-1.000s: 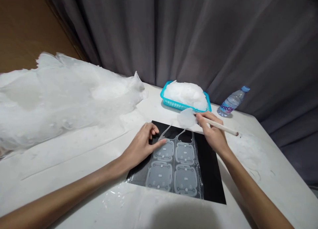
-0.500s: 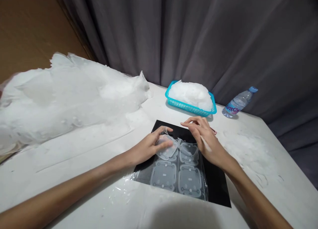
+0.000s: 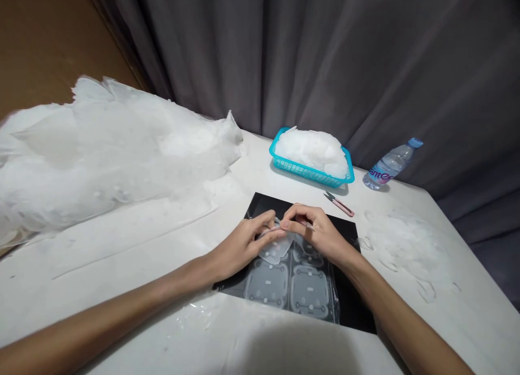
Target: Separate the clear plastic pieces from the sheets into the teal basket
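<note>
My left hand (image 3: 247, 237) is closed on a translucent rounded-square plastic piece (image 3: 276, 250), lifted at a tilt above a black board (image 3: 353, 288). Thumb and fingers of my right hand (image 3: 314, 226) pinch together at the upper edge of that piece, touching my left fingertips. What exactly lies between the right fingers is partly hidden; a thin pale strip shows there. More pieces of the same kind (image 3: 310, 291) lie in rows on the board, with clear film around them.
Thread snips (image 3: 339, 204) lie behind the board. Farther back stand a turquoise basket (image 3: 304, 174) of white pieces and a water bottle (image 3: 388, 166). A large heap of translucent white pieces (image 3: 101, 153) covers the left side. Thin scraps (image 3: 414, 250) are piled at right.
My right hand has moved left and down from above the board to the piece in my left hand, and its fingers have closed. The snips now show fully.
</note>
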### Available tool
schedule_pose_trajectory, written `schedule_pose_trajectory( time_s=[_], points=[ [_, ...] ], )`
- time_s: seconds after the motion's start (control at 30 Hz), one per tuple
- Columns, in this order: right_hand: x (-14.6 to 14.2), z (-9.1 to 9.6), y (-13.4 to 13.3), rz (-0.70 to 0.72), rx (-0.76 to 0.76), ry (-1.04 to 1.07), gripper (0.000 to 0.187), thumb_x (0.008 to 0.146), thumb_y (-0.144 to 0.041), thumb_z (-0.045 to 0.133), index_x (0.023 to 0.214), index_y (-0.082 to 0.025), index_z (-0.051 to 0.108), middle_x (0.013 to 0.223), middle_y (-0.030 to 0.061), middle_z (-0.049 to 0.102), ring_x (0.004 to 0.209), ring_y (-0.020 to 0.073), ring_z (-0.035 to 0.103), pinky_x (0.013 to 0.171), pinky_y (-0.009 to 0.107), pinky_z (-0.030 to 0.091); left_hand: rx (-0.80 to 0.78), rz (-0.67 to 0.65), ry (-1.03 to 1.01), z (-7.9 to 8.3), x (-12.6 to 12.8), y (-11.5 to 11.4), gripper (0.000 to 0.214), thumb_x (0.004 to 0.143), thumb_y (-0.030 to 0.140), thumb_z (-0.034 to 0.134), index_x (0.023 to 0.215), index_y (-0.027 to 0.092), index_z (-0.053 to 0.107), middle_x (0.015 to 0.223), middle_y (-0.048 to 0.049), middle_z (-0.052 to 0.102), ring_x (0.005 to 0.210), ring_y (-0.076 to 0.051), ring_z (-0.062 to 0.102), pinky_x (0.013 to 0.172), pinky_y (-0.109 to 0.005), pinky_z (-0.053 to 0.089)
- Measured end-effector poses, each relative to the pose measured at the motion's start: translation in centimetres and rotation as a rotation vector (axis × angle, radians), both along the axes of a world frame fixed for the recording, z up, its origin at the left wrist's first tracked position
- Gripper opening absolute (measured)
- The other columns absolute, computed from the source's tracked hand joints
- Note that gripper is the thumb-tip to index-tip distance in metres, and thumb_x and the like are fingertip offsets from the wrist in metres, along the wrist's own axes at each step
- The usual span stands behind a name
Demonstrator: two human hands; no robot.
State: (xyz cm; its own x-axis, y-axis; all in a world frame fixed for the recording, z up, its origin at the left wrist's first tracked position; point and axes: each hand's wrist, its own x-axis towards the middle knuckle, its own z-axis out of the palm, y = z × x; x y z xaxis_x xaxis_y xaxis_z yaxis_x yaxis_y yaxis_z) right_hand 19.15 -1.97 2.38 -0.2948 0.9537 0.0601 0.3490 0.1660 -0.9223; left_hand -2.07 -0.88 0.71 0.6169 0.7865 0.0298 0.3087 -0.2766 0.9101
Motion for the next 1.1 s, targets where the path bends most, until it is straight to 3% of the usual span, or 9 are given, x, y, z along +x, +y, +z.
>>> schedule_pose_trajectory(
  time_s=[0.17,0.27,0.33,0.43,0.53,0.6,0.67,0.9,1.1],
  points=[
    [0.7,-2.7,1.1,-0.366,0.216,-0.275,0.022,0.098,-0.036,0.053,0.083,-0.021,0.060,0.084,0.0044,0.065,0.077,0.0206,0.059,0.072,0.033,0.047,0.430,-0.113,0.082,-0.1,0.2,-2.0,0.026,0.108,0.027,0.040,0.086,0.021,0.053,0.073,0.0001,0.053,0.064,-0.016,0.050,0.063,-0.030,0.039],
    [2.0,-3.9,2.0,-0.446,0.334,-0.412,0.021,0.101,-0.035,0.049,0.087,-0.022,0.057,0.094,0.0086,0.066,0.089,0.0251,0.061,0.081,0.038,0.048,0.428,-0.096,0.037,-0.3,0.0,-2.3,0.026,0.109,0.031,0.044,0.085,0.022,0.051,0.071,0.0009,0.054,0.062,-0.015,0.050,0.062,-0.030,0.039],
    [2.8,-3.5,2.2,-0.431,0.372,-0.450,0.021,0.102,-0.038,0.049,0.092,-0.022,0.059,0.096,0.0085,0.067,0.093,0.0259,0.062,0.083,0.038,0.048,0.247,-0.019,-0.018,-0.3,-0.2,-1.9,0.025,0.109,0.038,0.048,0.089,0.022,0.050,0.072,0.0027,0.055,0.060,-0.013,0.049,0.059,-0.028,0.037],
    [3.6,-1.4,1.8,-0.397,0.383,-0.378,0.024,0.102,-0.041,0.055,0.109,-0.021,0.064,0.108,0.0085,0.068,0.090,0.0232,0.063,0.081,0.036,0.048,-0.042,0.021,-0.134,0.0,-0.4,-0.9,0.025,0.107,0.046,0.052,0.099,0.023,0.052,0.069,0.0051,0.054,0.059,-0.011,0.045,0.056,-0.025,0.033],
    [3.6,1.4,0.5,-0.177,0.273,-0.236,0.028,0.104,-0.044,0.056,0.117,-0.022,0.067,0.100,0.0041,0.070,0.072,0.0165,0.057,0.068,0.031,0.046,-0.165,0.028,-0.264,0.0,-0.4,-0.2,0.027,0.105,0.048,0.057,0.103,0.022,0.052,0.066,0.0072,0.048,0.057,-0.010,0.038,0.054,-0.023,0.028],
    [3.2,2.8,-0.5,0.028,0.204,-0.195,0.026,0.101,-0.046,0.062,0.110,-0.023,0.071,0.090,0.0018,0.070,0.072,0.0161,0.055,0.067,0.030,0.045,-0.186,0.056,-0.318,-0.1,-0.3,0.0,0.027,0.104,0.048,0.059,0.103,0.022,0.052,0.068,0.0068,0.048,0.058,-0.009,0.037,0.054,-0.023,0.028],
    [2.7,3.3,-1.2,0.119,0.213,-0.173,0.023,0.098,-0.046,0.069,0.098,-0.023,0.073,0.085,0.0014,0.070,0.074,0.0164,0.054,0.068,0.030,0.044,-0.179,0.078,-0.344,-0.1,-0.3,0.1,0.027,0.103,0.047,0.060,0.100,0.021,0.054,0.070,0.0062,0.047,0.059,-0.009,0.038,0.055,-0.023,0.029],
    [2.6,3.1,-1.6,0.058,0.421,-0.108,0.011,0.096,-0.030,0.075,0.090,-0.022,0.074,0.080,0.0017,0.069,0.074,0.0171,0.057,0.070,0.033,0.045,-0.080,0.087,-0.340,0.4,-0.2,0.3,0.020,0.102,0.040,0.063,0.100,0.020,0.064,0.095,-0.0032,0.068,0.079,-0.014,0.060,0.068,-0.026,0.046],
    [2.6,3.4,-1.6,0.060,0.461,-0.085,0.013,0.094,-0.028,0.076,0.085,-0.021,0.072,0.079,0.0022,0.070,0.072,0.0170,0.059,0.070,0.034,0.047,-0.063,0.079,-0.328,0.0,-0.4,0.6,0.020,0.101,0.039,0.064,0.102,0.019,0.066,0.106,-0.0063,0.073,0.089,-0.017,0.068,0.077,-0.029,0.053]
  ],
)
